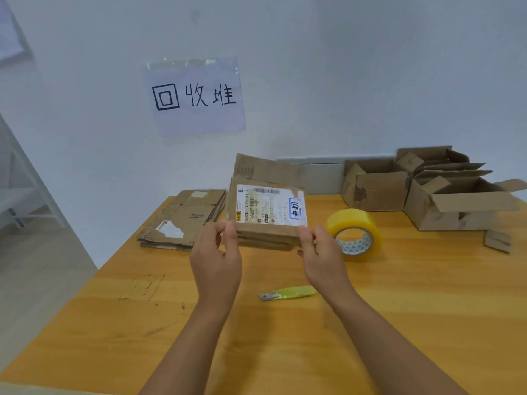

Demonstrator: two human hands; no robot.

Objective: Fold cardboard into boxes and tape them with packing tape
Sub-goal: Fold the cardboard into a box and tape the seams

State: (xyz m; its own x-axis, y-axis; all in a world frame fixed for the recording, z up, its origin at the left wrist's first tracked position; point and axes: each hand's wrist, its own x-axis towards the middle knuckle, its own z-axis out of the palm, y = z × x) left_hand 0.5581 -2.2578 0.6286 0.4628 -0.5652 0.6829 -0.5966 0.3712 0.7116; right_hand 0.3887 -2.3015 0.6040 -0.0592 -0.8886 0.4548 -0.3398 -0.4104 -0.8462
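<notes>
We are viewing a wooden table [399,295] from above its near edge. At ten o'clock, a stack of flattened cardboard [184,220] is lying near the far left corner. Above it, a handwritten paper sign [196,95] is hanging on the wall.

At centre, we are holding a flattened box [269,206] upright above the table (its shipping label [271,208] is facing us). Our left hand [216,258] is pinching the lower left corner, thumb in front. Our right hand [320,258] is pinching the lower right corner likewise. The hands are standing apart, one at each corner.

Below the hands, a yellow-handled cutter [288,293] is lying flat on the table. At two o'clock, a roll of yellow packing tape [355,230] is standing on edge just beside the right hand. Farther right, open cardboard boxes [427,192] are sitting against the wall, with a small cardboard scrap [497,240] near them.
</notes>
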